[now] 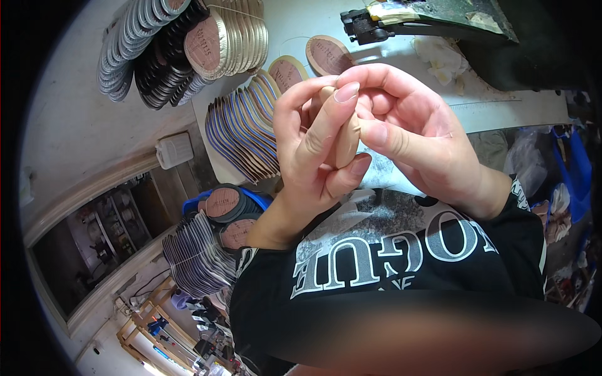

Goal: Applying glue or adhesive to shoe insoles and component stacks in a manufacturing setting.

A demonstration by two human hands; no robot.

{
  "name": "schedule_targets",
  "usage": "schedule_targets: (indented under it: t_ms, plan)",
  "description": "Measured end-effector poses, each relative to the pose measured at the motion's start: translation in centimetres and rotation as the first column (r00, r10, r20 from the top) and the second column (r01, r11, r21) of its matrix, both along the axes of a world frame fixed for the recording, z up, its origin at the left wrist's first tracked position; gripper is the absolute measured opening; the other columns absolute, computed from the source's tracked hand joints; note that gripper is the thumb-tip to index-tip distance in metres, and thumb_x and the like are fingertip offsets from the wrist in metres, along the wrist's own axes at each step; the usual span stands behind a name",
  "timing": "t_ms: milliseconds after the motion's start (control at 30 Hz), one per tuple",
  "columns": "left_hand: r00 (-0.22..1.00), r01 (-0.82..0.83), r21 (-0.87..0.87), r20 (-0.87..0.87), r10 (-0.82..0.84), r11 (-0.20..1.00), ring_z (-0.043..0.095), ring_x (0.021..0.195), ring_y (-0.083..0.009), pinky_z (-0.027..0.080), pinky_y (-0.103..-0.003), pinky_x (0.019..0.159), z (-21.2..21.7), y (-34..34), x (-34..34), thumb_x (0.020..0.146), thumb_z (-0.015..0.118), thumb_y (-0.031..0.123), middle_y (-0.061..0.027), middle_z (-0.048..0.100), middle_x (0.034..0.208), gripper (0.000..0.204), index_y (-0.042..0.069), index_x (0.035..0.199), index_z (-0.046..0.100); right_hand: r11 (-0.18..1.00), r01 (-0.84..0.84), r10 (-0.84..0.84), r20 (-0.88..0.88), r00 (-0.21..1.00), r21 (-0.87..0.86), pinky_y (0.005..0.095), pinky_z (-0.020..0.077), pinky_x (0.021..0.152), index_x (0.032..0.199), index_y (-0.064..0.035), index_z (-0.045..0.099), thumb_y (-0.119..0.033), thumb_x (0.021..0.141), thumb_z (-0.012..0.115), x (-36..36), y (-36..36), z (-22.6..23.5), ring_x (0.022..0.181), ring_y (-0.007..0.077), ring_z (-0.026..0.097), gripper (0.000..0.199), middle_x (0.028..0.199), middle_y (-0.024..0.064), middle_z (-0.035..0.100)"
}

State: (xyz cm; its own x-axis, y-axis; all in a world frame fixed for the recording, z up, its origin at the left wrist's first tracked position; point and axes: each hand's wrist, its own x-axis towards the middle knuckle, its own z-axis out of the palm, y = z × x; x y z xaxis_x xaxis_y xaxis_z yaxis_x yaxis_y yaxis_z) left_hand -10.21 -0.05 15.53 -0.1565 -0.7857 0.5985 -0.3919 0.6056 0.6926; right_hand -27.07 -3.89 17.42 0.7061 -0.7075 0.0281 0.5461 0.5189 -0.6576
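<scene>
A person's left hand (304, 153) held a beige, thin-edged curved piece (347, 143) in a narrow grip, the digits closed around it from both sides. The right hand (433, 135) was curled toward it, its thumb against the piece's right edge; whether its other fingers pinched the piece could not be told. The piece stood tilted between the hands, in front of a black long-sleeved top (389, 276).

Taking the piece as the clock's centre, a nested stack of curved tan pieces with blue edges (241, 128) was at nine o'clock. A pink-brown oval pad with a tan rim (329, 55) lay near twelve on a white worktable (533, 113), and a tan-rimmed oval pad of similar colour (288, 72) lay at eleven. A dark green machine with a black metal head (451, 19) stood at one o'clock, and a blue crate (264, 202) at eight
</scene>
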Motion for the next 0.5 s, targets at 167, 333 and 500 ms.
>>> schedule_targets:
  t_ms: [167,333,500]
  plan:
    - [0.994,-0.055,-0.044,0.093,0.059,0.997,0.055,0.102,-0.0229,0.047,-0.034,0.087,0.3,0.49,0.44,0.078,0.075,0.022,-0.0163,0.042,0.129,0.057,0.01,0.131,0.058,0.997,-0.074,0.074,-0.012,0.997,0.007,0.0263,0.0477,0.088,0.135,0.0022,0.038,-0.015,0.093,0.061,-0.29,-0.1,0.47,0.104,0.013,0.057,0.051,0.106,0.0072,0.057]
    - [0.97,-0.105,-0.017,0.219,0.106,0.994,0.052,0.108,-0.0254,0.045,-0.036,0.091,0.34,0.12,0.8,0.083,0.072,0.024,-0.018,0.042,0.129,0.053,0.005,0.129,0.056,0.999,0.021,-0.024,-0.07,0.997,-0.042,0.0274,0.048,0.09,0.138,0.0017,0.036,-0.015,0.092,0.062,0.33,-0.08,0.46,0.106,0.0136,0.057,0.055,0.108,0.0069,0.058]
    - [0.954,-0.084,-0.096,0.279,0.108,0.992,0.053,0.107,-0.0254,0.045,-0.036,0.09,0.57,0.17,1.01,0.088,0.068,0.028,-0.0188,0.041,0.129,0.052,0.001,0.13,0.053,0.998,-0.024,0.028,-0.052,0.998,0.06,0.0282,0.0472,0.093,0.139,0.0013,0.036,-0.015,0.092,0.063,0.59,-0.25,0.46,0.111,0.0144,0.055,0.057,0.114,0.0078,0.057]
